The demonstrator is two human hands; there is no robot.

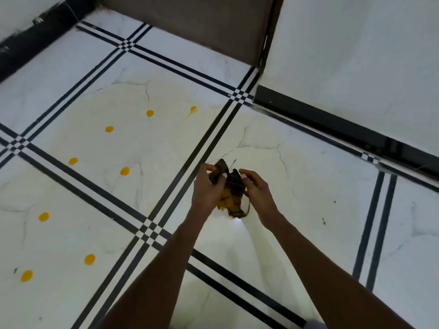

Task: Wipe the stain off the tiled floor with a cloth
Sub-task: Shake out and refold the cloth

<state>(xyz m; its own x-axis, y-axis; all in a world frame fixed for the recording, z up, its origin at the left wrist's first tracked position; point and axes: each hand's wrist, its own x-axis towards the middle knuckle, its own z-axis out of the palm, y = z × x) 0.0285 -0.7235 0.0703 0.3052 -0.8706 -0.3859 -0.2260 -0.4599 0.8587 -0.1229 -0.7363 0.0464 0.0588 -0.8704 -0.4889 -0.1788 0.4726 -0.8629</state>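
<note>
A dark cloth (231, 186) with yellow smears on its lower part hangs bunched above the white tiled floor (297, 186). My left hand (207, 186) grips its left side and my right hand (255, 188) holds its right side, fingers curled around it. Several round yellow stains dot the tiles to the left, among them one stain (125, 171) near the middle, one (89, 259) lower down and one with a faint streak (193, 109) further off. A pale yellowish film covers the tile around them.
Black double stripes (190, 157) cross the floor between tiles. A brown door or panel (202, 27) stands at the far side. White walls with black skirting (332, 124) run along the right, another skirting (35, 36) at far left.
</note>
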